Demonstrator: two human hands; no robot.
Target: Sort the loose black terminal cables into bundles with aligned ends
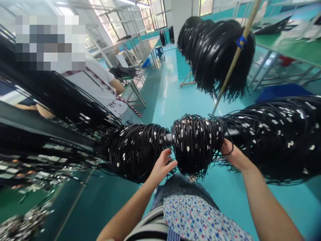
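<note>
A bundle of black cables (pixel 195 144) with small white tags hangs over a grey metal bar (pixel 169 137) in front of me. My left hand (pixel 164 164) is at the bundle's left side, thumb and fingers apart, with nothing visible between them. My right hand (pixel 231 154) is at its right side, and a single black cable loops over that hand. The right fingertips are hidden behind the cables, so I cannot tell whether they grip. To the left, another cable bundle (pixel 135 150) hangs on the same bar; a larger cable mass (pixel 281 140) hangs to the right.
A thick row of cables (pixel 50 77) slants across the left, with a co-worker (pixel 92 80) behind it. Farther off, coiled cables (pixel 215 53) hang beside a wooden pole (pixel 234 60) tied with blue. Green-topped tables (pixel 296 50) stand at the right.
</note>
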